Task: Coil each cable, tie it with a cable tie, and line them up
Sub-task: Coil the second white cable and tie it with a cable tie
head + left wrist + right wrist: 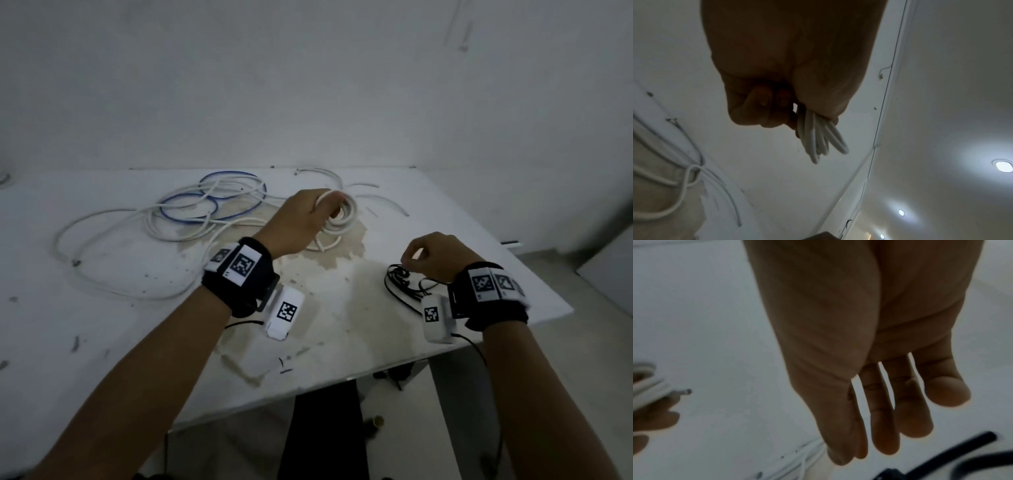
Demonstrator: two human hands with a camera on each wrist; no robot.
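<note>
Head view, left hand: the left hand [301, 219], centre of the frame, has its fingers curled through a white coil [337, 214] of smooth round cable and holds it just above the table [102, 325].
Head view, right hand: the right hand [435, 255], right of centre, hovers over a tangle of thin black cable ties [406, 282]; fingers bent, and I cannot tell from here whether they pinch one.
Head view, other cables: a loose white cable [102, 240] sprawls across the left of the tabletop, with a blue cable [219, 198] looped behind it, neither coiled.
Head view, surface: a matt white board, scuffed, with a brownish stain in the middle.
Left wrist view, grip: the fingers [760, 104] close tightly on several stiff, glossy turns of the coil [818, 139], which fan out slightly below the fist.
Right wrist view, grip: the fingers [881, 426] hang fairly straight and apart, holding nothing; a black tie [953, 449] lies blurred in the lower right.
Step, my judgement: fetching a tie for the finished coil.
Doing it well: keep the turns squeezed so they do not spring open, lift one tie clear of the tangle, and wrap it across all the turns beside the holding fingers.
</note>
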